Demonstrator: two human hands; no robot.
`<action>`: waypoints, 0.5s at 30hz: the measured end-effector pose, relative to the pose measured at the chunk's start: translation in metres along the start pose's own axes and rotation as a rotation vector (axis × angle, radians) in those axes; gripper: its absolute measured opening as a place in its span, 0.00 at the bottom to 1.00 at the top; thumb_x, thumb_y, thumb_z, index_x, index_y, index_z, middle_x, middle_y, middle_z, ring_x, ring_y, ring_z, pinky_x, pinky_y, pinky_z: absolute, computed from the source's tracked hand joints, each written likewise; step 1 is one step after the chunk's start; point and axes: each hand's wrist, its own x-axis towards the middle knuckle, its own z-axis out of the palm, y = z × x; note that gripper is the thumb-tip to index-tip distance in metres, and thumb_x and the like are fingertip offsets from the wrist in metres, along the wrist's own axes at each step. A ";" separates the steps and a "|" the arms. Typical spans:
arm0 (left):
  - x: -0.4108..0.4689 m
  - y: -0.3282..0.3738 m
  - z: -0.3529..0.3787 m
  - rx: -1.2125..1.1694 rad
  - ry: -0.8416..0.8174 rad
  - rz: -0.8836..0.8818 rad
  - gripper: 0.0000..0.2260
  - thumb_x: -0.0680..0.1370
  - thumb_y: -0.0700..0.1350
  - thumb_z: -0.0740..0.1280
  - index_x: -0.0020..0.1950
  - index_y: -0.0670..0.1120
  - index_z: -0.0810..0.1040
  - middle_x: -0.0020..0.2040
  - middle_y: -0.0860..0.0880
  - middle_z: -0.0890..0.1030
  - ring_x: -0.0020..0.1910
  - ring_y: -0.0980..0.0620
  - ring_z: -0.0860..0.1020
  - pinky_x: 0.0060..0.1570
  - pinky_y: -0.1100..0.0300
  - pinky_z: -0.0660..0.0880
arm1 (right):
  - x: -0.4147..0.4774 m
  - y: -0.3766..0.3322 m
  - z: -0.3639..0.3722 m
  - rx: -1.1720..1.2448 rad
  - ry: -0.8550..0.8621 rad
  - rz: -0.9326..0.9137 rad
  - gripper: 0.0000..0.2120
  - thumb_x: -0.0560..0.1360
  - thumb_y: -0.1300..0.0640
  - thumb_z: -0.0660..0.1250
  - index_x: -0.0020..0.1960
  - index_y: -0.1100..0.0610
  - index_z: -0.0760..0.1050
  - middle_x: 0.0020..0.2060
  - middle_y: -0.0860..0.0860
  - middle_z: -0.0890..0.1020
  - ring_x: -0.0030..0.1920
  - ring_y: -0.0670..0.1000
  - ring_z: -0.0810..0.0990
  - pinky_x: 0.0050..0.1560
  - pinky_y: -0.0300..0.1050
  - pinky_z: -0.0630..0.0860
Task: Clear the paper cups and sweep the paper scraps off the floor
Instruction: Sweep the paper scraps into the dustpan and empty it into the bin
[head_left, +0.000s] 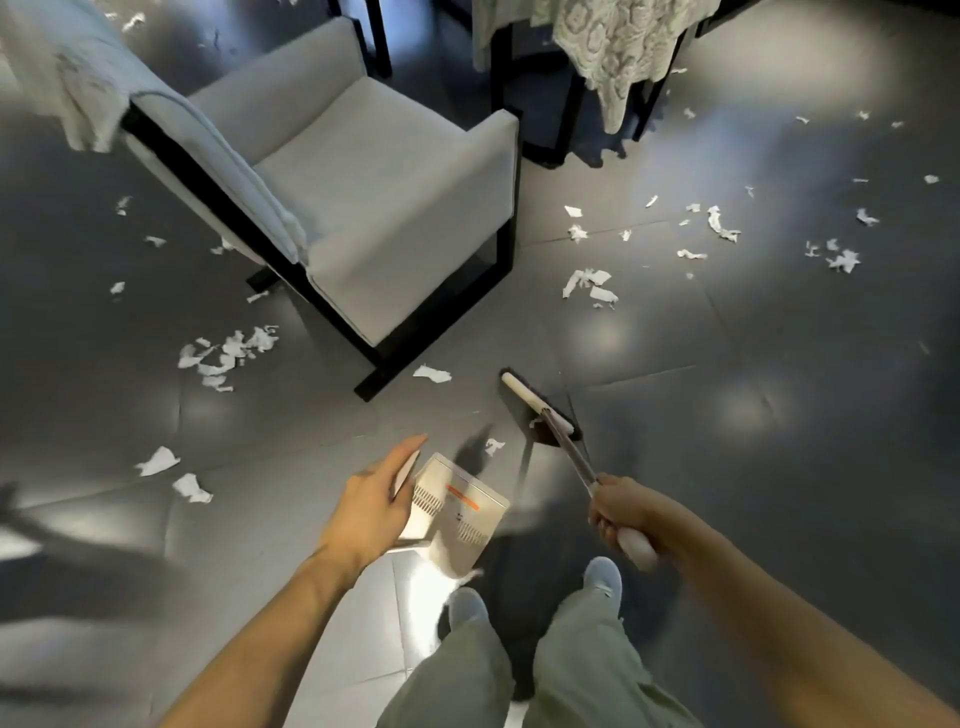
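On the floor (779, 338), the broom (540, 410) slants away-left from the gripping right hand (623, 512), cream-backed, black-bristled; left hand (371, 499) holds the dustpan (462, 512).

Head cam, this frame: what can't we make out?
- Paper cups: none in view; the table top is cut off by the upper edge.
- Dustpan contents: not visible from this angle; its label is blurred.
- Left hand grip on the dustpan: hidden behind the hand itself.
- Floor under the armchair: hidden by its seat.
- Broom bristles: dark on dark floor, contact unclear; the right hand grips its handle.
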 end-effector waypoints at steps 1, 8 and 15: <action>0.005 -0.002 -0.003 -0.015 0.007 -0.014 0.20 0.81 0.43 0.59 0.70 0.61 0.65 0.48 0.47 0.76 0.35 0.53 0.73 0.31 0.72 0.68 | -0.006 -0.003 0.009 -0.020 -0.010 0.001 0.11 0.76 0.65 0.55 0.57 0.63 0.71 0.35 0.56 0.75 0.26 0.47 0.71 0.27 0.39 0.71; 0.032 -0.003 -0.009 -0.071 0.042 -0.007 0.22 0.81 0.41 0.58 0.70 0.62 0.64 0.46 0.47 0.74 0.39 0.52 0.73 0.43 0.61 0.70 | -0.054 -0.027 0.051 0.155 -0.232 0.233 0.15 0.75 0.66 0.60 0.61 0.58 0.69 0.30 0.54 0.75 0.23 0.44 0.71 0.23 0.35 0.69; 0.019 -0.026 -0.034 -0.046 0.082 -0.037 0.21 0.81 0.42 0.57 0.71 0.60 0.63 0.49 0.48 0.76 0.37 0.54 0.73 0.34 0.70 0.66 | -0.076 -0.066 0.043 0.177 -0.215 0.194 0.09 0.76 0.66 0.60 0.54 0.59 0.72 0.28 0.53 0.74 0.23 0.44 0.69 0.19 0.34 0.66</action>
